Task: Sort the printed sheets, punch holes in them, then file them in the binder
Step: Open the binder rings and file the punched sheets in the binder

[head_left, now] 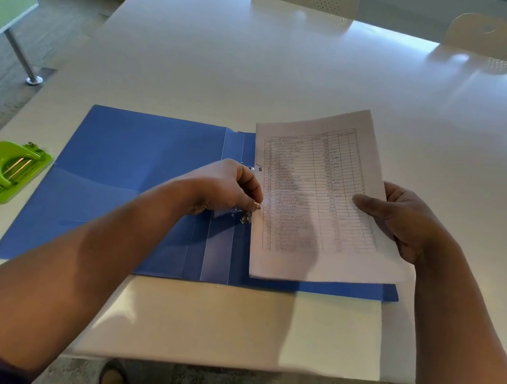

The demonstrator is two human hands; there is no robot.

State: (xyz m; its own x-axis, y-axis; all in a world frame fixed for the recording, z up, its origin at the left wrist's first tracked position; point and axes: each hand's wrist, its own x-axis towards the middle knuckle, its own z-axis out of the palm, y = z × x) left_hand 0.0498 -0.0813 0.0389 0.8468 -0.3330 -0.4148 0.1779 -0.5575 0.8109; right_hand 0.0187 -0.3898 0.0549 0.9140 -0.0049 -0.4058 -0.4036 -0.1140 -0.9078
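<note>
Spanning pale room: glossy white table [332,80]

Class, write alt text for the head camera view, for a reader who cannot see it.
A person's right hand holds printed sheets over the right half of an open blue binder, while the left hand works at the binder's metal rings. A green hole punch sits to the left on the white table.

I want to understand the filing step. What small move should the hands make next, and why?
Probably lower the printed white paper sheets so their punched edge slips onto the metal binder rings. The right hand holds the sheets above the open blue plastic binder, and the left hand pinches their edge by the rings.
</note>
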